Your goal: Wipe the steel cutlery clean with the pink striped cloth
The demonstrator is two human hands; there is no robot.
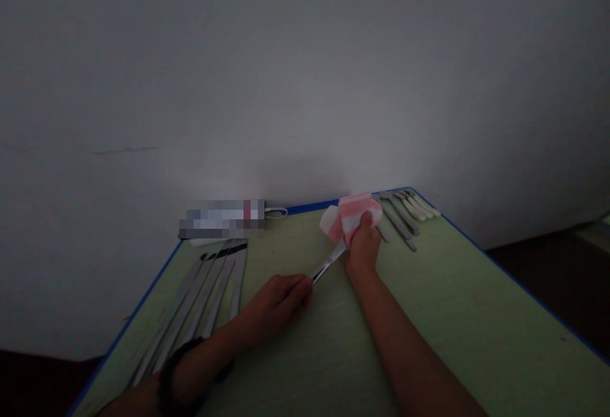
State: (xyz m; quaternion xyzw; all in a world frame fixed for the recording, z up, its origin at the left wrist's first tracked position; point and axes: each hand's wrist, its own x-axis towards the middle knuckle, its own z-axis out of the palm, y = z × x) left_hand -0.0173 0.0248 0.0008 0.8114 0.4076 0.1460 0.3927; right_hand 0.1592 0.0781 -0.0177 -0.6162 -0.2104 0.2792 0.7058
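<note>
My left hand (286, 296) is closed round the near end of a shiny metal utensil (330, 261), which slants up and away to the right. A pink-and-white striped cloth (356, 208) is folded over the far end, so the utensil's kind is hidden. My right hand (366, 248) grips this cloth, thumb on top, pressing it about the metal. Both hands are raised over the middle of the green table (305, 366). Right behind the right hand lie several metal utensils (398, 220) with their handles pointing toward me.
Several long flat metal utensils (204, 296) lie side by side at the left, partly under my left forearm. A blurred-out flat device (223, 218) with a white cable (276, 211) rests at the back left. White-handled utensils (419, 206) lie back right. A wall (305, 86) stands behind.
</note>
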